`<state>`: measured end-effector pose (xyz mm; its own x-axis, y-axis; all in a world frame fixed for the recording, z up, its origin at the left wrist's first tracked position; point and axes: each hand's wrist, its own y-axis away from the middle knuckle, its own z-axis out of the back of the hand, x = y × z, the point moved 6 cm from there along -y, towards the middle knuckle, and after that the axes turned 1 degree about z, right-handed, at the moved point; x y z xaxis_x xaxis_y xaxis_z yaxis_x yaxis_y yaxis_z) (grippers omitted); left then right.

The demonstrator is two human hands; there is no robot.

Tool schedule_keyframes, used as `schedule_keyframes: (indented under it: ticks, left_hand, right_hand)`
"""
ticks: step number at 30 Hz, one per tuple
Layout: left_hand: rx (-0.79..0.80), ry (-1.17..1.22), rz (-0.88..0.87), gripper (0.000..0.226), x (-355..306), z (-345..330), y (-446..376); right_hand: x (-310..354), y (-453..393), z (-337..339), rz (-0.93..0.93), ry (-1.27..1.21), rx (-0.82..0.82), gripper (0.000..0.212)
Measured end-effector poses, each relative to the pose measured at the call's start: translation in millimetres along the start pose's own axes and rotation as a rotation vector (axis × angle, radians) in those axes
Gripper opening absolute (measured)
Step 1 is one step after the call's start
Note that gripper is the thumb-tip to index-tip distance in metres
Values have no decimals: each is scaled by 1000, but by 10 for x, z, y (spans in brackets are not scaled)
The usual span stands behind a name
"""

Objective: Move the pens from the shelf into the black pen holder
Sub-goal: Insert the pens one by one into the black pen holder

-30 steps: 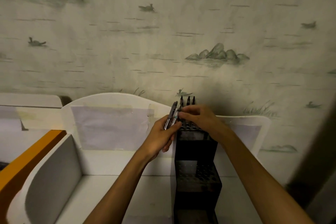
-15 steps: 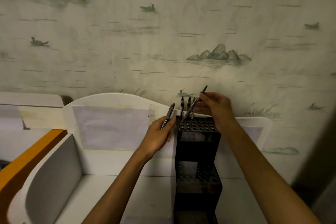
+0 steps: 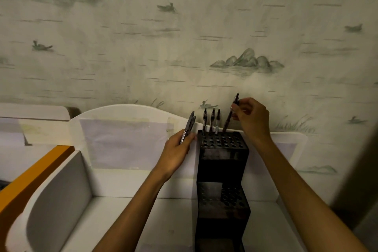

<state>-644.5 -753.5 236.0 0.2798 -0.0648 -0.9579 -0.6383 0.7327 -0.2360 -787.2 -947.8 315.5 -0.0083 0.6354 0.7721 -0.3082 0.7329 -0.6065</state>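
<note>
right hand (image 3: 252,117) pinches pen (image 3: 230,116) | tip at black pen holder (image 3: 223,149)

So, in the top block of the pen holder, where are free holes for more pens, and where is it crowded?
The back row of the black pen holder is crowded: three standing pens on its left part, and the right hand is lowering a fourth pen beside them. The rows nearer the person look empty. The lower tier is empty too. The left hand holds spare pens.

Both forearms extend forward and upward, bare. Left hand (image 3: 177,150): fingers curled around pens (image 3: 189,128), thumb on top, wrist straight. Right hand (image 3: 252,117): raised higher, fingertips pinching the upper part of one tilted pen (image 3: 230,114), wrist bent downward.
</note>
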Motion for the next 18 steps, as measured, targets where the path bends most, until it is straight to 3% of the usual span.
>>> schedule_keyframes:
  ticks: [5,18]
  left_hand:
    - [-22,-16,-34,23,-32,12,18]
    - [-9,-12,-11,25,62,24,-11]
  right_hand:
    - [-33,48,-94,67,95,75,12]
    - [-192,204,-191,36,232,172,17]
